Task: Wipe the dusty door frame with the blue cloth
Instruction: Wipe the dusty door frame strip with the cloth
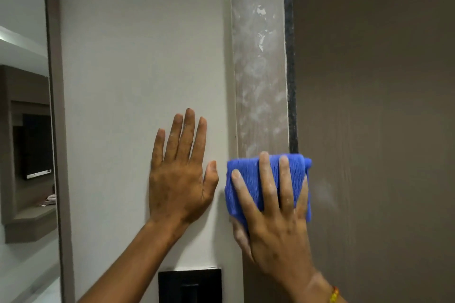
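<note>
A vertical door frame strip (259, 61) runs down the middle right, smeared with white dust above the cloth. My right hand (275, 216) presses a folded blue cloth (248, 184) flat against the frame, fingers spread over it. The frame below the cloth looks darker and free of dust. My left hand (181, 170) lies flat and open on the pale wall (138, 56), just left of the frame, thumb close to the cloth's edge.
A brown door (374, 106) fills the right side, with a black seal strip (290, 69) along its edge. A black switch plate (189, 285) sits low on the wall. A framed mirror (24, 130) stands at the far left.
</note>
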Motion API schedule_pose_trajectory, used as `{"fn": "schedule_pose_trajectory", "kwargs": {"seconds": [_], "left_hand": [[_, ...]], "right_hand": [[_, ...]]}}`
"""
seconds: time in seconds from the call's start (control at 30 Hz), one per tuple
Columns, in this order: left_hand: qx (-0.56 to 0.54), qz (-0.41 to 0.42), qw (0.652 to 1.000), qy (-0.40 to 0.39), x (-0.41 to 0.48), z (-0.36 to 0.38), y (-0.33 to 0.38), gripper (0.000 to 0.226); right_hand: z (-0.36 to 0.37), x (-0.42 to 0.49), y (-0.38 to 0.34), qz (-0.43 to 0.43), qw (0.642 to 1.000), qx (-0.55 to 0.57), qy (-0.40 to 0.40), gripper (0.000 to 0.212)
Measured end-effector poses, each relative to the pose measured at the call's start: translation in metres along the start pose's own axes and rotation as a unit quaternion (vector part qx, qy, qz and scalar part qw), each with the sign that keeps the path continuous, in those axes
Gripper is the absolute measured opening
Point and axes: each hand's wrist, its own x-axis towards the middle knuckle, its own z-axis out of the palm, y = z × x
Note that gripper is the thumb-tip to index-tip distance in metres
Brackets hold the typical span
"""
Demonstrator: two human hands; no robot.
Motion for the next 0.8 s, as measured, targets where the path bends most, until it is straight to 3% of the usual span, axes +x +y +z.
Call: {"fn": "schedule_pose_trajectory", "kwargs": {"seconds": [0.2,0.33,0.5,0.8], "left_hand": [[0.009,0.001,1.000,-0.010,0.000,0.001,-0.001,0.069],[0.010,0.005,1.000,-0.006,0.000,0.000,-0.001,0.068],[0.003,0.001,1.000,-0.003,0.000,0.000,-0.001,0.069],[-0.001,0.009,1.000,0.001,0.009,-0.003,-0.004,0.069]], "right_hand": [[-0.016,0.075,0.008,0.036,0.999,-0.002,0.010,0.065],[-0.011,0.058,-0.004,0.066,0.998,0.018,0.018,0.065],[-0.002,0.023,-0.005,0.021,1.000,0.006,0.006,0.075],[-0.022,0.111,0.008,0.046,0.998,0.028,0.034,0.067]]}}
